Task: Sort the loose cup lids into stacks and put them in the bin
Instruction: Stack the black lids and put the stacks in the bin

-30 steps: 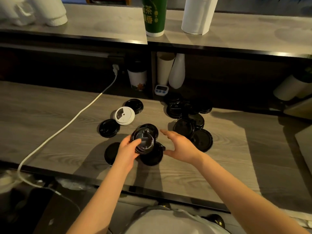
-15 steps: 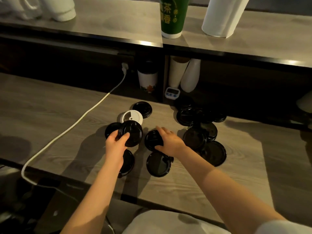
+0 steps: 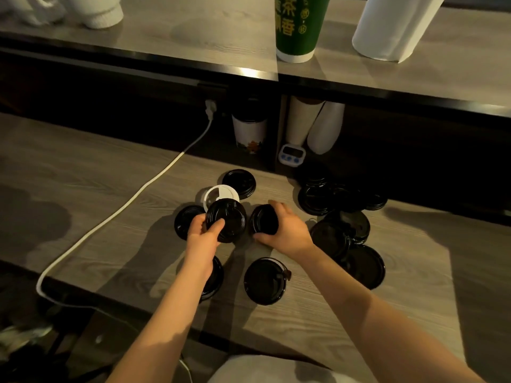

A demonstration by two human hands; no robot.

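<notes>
At frame centre, black lids (image 3: 228, 218) were clamped in the left hand (image 3: 201, 236) and a loose lid (image 3: 262, 219) was gripped by the right hand (image 3: 289, 230), so either could be dropped if rims were misaligned.

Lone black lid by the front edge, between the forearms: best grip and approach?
Pinch the lone black lid across its rim from above. It lies flat on the counter, touching nothing else, so the rim is free all round; skip the tab on its right.

Each hand (image 3: 203, 239) (image 3: 290, 230) holds black lids (image 3: 229, 221) over counter (image 3: 83, 189).
</notes>
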